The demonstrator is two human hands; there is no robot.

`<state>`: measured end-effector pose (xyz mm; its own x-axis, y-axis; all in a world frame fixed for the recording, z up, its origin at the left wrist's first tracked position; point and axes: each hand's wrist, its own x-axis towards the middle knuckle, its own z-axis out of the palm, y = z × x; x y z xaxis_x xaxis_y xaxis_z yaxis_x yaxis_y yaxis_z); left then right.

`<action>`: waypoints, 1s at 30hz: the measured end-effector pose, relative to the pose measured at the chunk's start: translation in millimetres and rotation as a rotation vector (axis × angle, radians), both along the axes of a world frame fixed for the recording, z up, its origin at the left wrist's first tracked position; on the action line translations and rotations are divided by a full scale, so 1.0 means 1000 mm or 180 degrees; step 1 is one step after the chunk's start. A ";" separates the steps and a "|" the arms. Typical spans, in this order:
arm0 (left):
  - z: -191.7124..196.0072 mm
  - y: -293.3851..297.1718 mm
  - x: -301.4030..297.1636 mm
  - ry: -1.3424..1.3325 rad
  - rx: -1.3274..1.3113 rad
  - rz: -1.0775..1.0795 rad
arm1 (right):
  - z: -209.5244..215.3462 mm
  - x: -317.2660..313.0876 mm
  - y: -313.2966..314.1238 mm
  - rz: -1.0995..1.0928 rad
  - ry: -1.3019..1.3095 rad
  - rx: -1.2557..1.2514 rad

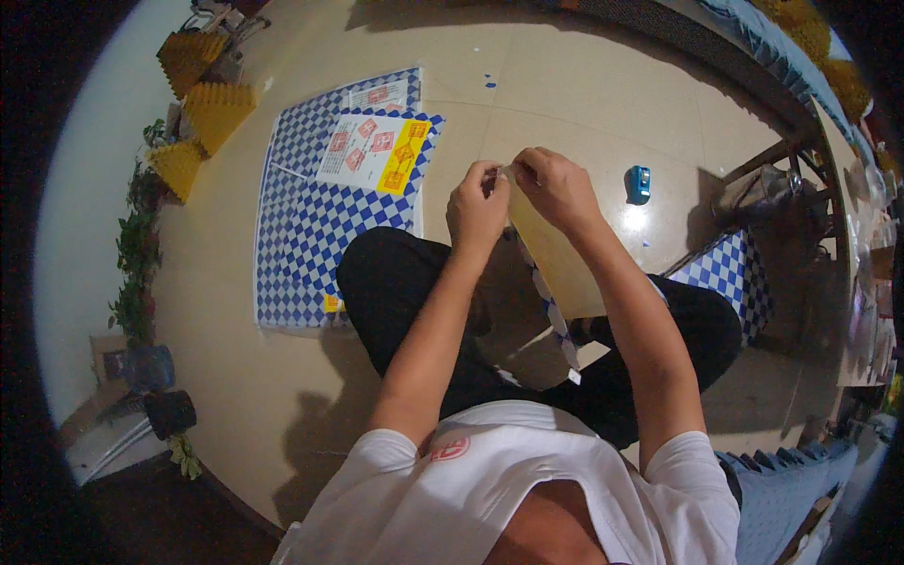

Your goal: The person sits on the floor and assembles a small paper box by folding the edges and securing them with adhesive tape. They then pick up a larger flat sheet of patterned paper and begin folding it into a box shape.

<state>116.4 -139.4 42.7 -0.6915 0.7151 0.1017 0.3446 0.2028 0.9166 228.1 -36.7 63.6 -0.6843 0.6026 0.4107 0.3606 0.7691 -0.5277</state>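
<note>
I look down at my own white shirt (pixel 508 471) and black trousers (pixel 405 292) as I sit cross-legged on a pale tiled floor (pixel 584 104). My two bare forearms rise from below and meet in front of me. My left hand (pixel 476 209) and right hand (pixel 556 188) are both pinched shut on the top edge of a thin sheet (pixel 551 264), fingertips nearly touching each other. The sheet hangs down between my knees, its face yellowish and see-through, with a blue-and-white checked strip along its lower left edge. Beyond my left knee, a stack of blue-and-white checked sheets (pixel 301 235) lies flat on the floor, with a white and yellow printed paper (pixel 372 151) on top. To the right of my hands, a small blue tape dispenser (pixel 638 184) sits on the floor. Farther left, yellow foam panels (pixel 212 108) lean by the wall.
</note>
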 end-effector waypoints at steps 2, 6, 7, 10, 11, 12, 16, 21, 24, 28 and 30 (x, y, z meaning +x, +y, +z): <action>0.004 0.004 -0.001 0.0401 0.0007 0.0056 | 0.001 0.001 -0.002 -0.0001 -0.0010 -0.0069; 0.012 0.010 -0.004 0.0857 0.0112 -0.0015 | 0.007 0.001 -0.003 -0.0106 -0.0198 -0.0106; 0.015 0.012 -0.005 0.0898 -0.0003 -0.0069 | 0.007 0.001 -0.002 -0.0119 -0.0203 -0.0112; 0.019 0.016 -0.008 0.1016 -0.0246 -0.0214 | 0.007 0.001 -0.002 -0.0199 -0.0158 -0.0164; 0.019 0.018 -0.011 0.1074 -0.0253 -0.0246 | 0.008 0.000 -0.003 -0.0232 -0.0172 -0.0216; 0.019 0.018 -0.013 0.1131 -0.0258 -0.0279 | 0.009 -0.002 -0.004 -0.0265 -0.0187 -0.0268; 0.018 0.018 -0.011 0.1087 -0.0260 -0.0250 | 0.010 -0.004 -0.005 -0.0357 -0.0160 -0.0383; 0.014 0.017 -0.011 0.0931 -0.0134 -0.0153 | 0.014 -0.007 -0.010 -0.0400 -0.0167 -0.0373; 0.010 0.017 -0.011 0.0965 0.0092 -0.0023 | 0.014 -0.010 -0.012 -0.0451 -0.0161 -0.0365; 0.010 0.015 -0.012 0.0867 -0.0030 -0.0007 | 0.010 -0.013 -0.014 -0.0445 -0.0066 -0.0222; 0.011 0.014 -0.012 0.0789 -0.0144 0.0000 | 0.008 -0.013 -0.012 -0.0443 -0.0021 -0.0301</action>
<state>104.5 -125.5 53.8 -0.6494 0.7228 0.2362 0.5578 0.2418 0.7940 214.9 -49.1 71.3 -0.5941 0.7274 0.3434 0.4638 0.6586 -0.5926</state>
